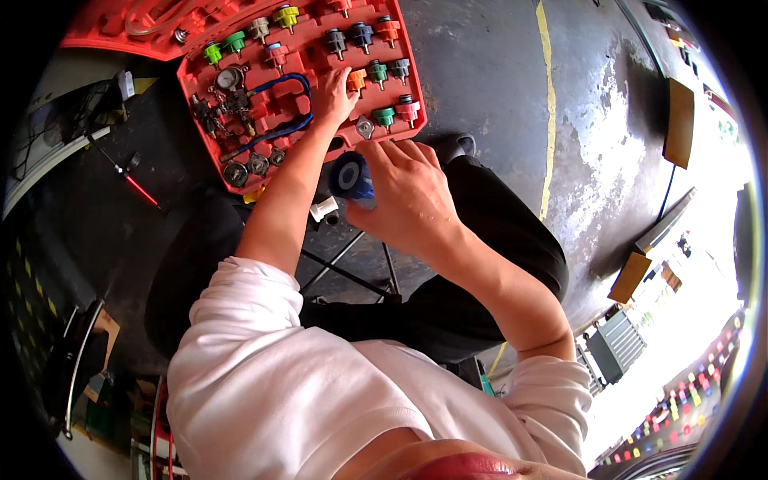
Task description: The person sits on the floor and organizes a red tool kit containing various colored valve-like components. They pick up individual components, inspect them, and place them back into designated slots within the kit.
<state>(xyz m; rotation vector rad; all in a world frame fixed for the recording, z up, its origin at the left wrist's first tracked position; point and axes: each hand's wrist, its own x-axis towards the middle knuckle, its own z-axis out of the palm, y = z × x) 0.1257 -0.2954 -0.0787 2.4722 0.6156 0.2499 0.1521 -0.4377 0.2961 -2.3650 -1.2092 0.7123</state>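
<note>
A red molded case (316, 138) lies unfolded on the floor in front of me, with coloured threaded adapters seated in its slots. My left hand (336, 102) reaches into it, thumb and fingers closed about an orange adapter (357, 79). Whether that adapter has left its slot, I cannot tell. Nearer to me, my right hand (410, 190) grips a blue cylinder (350, 176) with a dark round end; the palm hides part of it. Left of my left wrist sit a blue hose (307, 98) and a pressure gauge (230, 78).
Below the case, a white fitting (323, 210) sits above crossed metal legs (352, 268). A red-handled tool (142, 190) lies on the dark floor at left. Yellow paint (547, 120) lines the floor to the right. Cardboard pieces (679, 124) stand farther right.
</note>
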